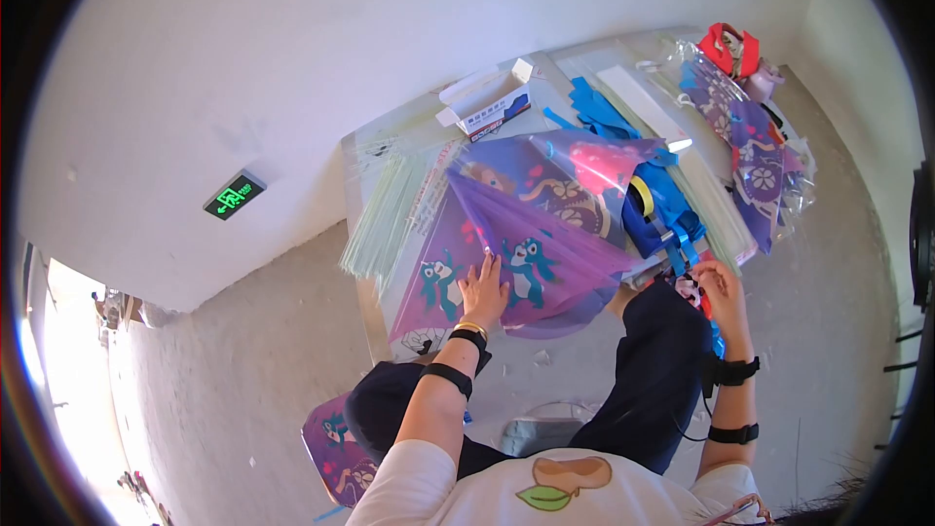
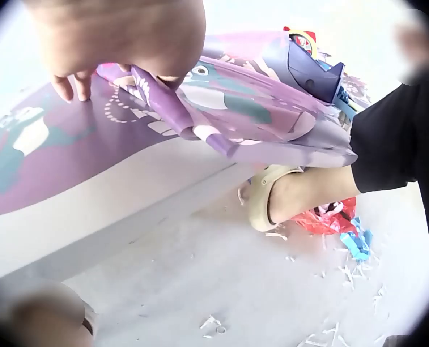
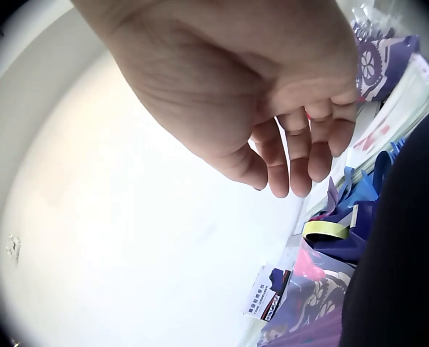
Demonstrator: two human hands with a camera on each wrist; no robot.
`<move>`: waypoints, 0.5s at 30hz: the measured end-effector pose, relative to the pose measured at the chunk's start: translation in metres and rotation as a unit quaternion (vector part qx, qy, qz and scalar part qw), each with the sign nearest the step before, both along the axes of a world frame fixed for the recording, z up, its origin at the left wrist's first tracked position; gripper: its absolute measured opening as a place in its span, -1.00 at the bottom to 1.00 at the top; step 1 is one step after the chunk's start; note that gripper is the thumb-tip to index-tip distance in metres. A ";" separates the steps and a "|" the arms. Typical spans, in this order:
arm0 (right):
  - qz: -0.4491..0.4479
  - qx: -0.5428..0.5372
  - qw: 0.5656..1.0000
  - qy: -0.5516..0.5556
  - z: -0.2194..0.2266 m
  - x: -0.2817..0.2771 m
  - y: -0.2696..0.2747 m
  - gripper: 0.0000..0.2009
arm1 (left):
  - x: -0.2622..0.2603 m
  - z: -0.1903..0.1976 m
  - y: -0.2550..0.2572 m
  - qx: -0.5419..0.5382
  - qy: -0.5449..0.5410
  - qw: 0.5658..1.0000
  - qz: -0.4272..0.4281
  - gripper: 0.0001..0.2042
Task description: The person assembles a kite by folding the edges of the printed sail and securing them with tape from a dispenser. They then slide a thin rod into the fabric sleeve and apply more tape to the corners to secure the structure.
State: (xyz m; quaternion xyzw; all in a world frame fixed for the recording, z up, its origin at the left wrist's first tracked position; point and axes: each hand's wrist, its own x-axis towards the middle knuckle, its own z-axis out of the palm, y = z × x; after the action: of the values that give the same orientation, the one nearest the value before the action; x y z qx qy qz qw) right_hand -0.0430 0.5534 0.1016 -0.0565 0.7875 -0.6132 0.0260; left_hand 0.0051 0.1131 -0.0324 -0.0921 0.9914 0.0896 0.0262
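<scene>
My left hand [image 1: 484,294] lies on a purple printed plastic sheet [image 1: 575,278] with cartoon animals, its fingers resting near the middle. In the left wrist view, my left hand [image 2: 120,36] touches the sheet beside a rolled or folded edge [image 2: 167,108]. The sheet overlaps more printed film and hangs over the table's near edge. My right hand [image 1: 721,294] is held in the air beside my right knee. In the right wrist view, the fingers of my right hand [image 3: 236,87] are loosely bent with nothing between them. A blue tape dispenser [image 1: 651,224] with yellow tape stands nearest to it.
Bundles of pale thin rods [image 1: 385,219] lie at the table's left. An open white box [image 1: 487,102] stands at the back. Blue strips [image 1: 599,109], packaged printed film [image 1: 760,170] and a red item [image 1: 729,49] lie to the right. Scraps [image 2: 213,324] litter the floor.
</scene>
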 end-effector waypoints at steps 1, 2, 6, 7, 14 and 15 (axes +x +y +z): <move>-0.002 0.001 1.000 -0.004 0.000 -0.001 -0.001 -0.85 | 0.000 0.000 0.000 -0.008 -0.002 1.000 0.000 -0.36; 0.001 0.003 1.000 -0.006 -0.001 -0.003 0.000 -0.85 | 0.001 0.001 0.002 -0.006 -0.004 1.000 0.003 -0.36; 0.010 0.005 1.000 -0.003 -0.009 -0.013 0.001 -0.84 | -0.001 0.002 0.008 -0.017 -0.023 0.999 0.018 -0.35; 0.010 -0.007 1.000 0.000 -0.012 -0.016 -0.001 -0.84 | -0.001 0.002 0.007 -0.028 -0.023 0.999 0.018 -0.35; 0.014 0.064 0.997 -0.030 -0.016 -0.033 0.003 -0.85 | -0.002 0.011 0.013 -0.033 -0.052 0.998 0.030 -0.36; 0.022 0.085 0.996 -0.021 -0.021 -0.041 0.004 -0.85 | -0.001 0.013 0.012 -0.047 -0.053 0.997 0.034 -0.35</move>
State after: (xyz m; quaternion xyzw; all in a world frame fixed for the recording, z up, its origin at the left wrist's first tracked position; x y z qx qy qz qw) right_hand -0.0843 0.5577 0.0802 -0.0587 0.8346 -0.5445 0.0603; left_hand 0.0046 0.1255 -0.0198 -0.1311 0.9881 0.0389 0.0711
